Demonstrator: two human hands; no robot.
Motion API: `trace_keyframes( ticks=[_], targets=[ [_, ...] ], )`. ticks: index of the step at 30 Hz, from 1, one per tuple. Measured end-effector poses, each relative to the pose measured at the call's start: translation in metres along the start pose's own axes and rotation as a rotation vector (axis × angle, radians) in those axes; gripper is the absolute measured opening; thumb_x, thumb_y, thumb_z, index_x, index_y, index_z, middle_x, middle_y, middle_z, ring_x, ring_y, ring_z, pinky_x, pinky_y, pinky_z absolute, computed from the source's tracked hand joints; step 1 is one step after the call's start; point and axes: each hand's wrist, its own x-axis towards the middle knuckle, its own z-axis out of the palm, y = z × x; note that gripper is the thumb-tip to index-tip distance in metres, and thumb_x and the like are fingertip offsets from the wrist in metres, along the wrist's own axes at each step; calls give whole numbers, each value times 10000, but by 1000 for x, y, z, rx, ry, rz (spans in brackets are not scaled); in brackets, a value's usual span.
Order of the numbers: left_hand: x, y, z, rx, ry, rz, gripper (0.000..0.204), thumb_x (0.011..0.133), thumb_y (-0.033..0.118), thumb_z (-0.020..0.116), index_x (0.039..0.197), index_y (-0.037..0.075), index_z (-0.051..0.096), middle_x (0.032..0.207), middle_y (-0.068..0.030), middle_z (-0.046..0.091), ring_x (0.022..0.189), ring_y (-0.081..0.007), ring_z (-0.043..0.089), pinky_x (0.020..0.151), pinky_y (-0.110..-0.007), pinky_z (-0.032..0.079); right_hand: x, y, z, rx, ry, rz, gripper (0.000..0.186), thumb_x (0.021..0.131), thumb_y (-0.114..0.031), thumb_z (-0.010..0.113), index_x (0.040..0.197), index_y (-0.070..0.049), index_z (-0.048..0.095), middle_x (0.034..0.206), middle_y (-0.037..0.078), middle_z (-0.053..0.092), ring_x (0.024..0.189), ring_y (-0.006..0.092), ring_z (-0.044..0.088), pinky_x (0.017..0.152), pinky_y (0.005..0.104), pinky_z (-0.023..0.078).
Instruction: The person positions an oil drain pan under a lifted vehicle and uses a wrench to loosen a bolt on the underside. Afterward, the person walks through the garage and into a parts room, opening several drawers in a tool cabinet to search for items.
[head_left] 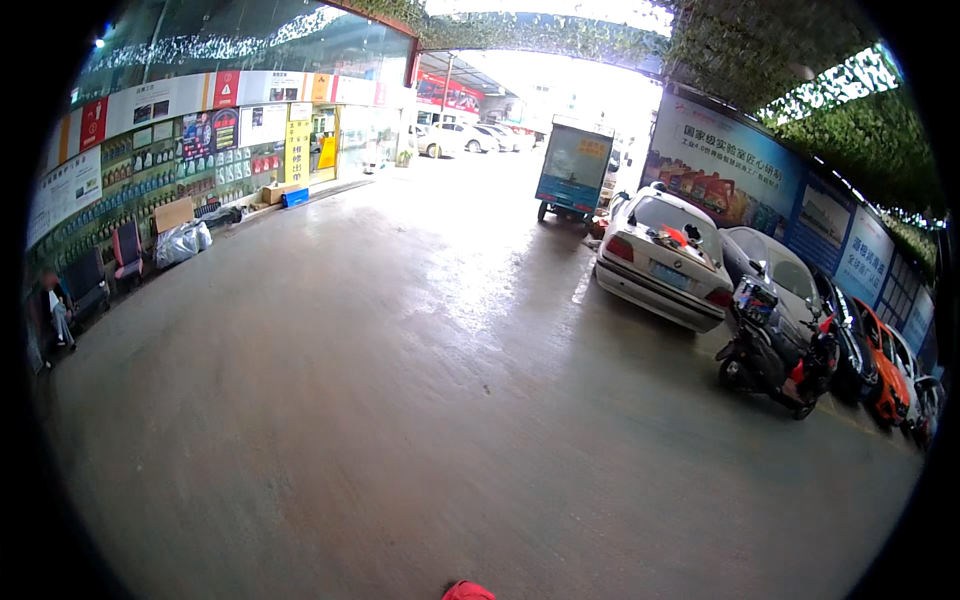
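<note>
Neither of my hands shows in the head view, and no forearm comes in from the lower edge. A small red rounded thing [468, 591] pokes up at the bottom middle; too little of it shows to tell its kind. Around it spreads a smooth grey-brown floor [400, 430], shiny with light farther off.
Along the right stand a black scooter [775, 355], a white car [665, 255] with things on its trunk, and several more parked cars. Farther ahead is a blue cargo tricycle [574, 170]. On the left, chairs [127, 250] and a person [57, 310] are by a glass shopfront.
</note>
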Motion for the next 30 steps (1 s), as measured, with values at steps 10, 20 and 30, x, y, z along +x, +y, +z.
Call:
trace_keyframes(
  ticks=[10,20,30],
  targets=[
    [371,292,-125,-343,-68,-19,343,1020,291,676,1194,-4,699,954,-140,761,735,-234,721,666,-394,613,249,-382,-271,-669,-23,-333,299,893,-242,715,1161,-165,821,1264,139,761,1198,324,719,981,446,584],
    [494,312,-121,-98,-131,-492,499,985,446,633,1161,-7,751,1065,-238,779,977,-342,761,883,-453,587,295,-1013,-586,695,45,-795,359,1055,-293,626,1261,-6,692,1085,113,734,886,210,715,775,370,603],
    [858,559,-329,-24,-210,-470,691,1025,526,565,1471,-1,593,1490,-279,596,1428,-408,545,1207,-465,418,494,-1117,-729,-44,-148,-344,220,1028,-278,581,923,-88,619,752,67,595,606,212,580,574,394,503]
  ],
)
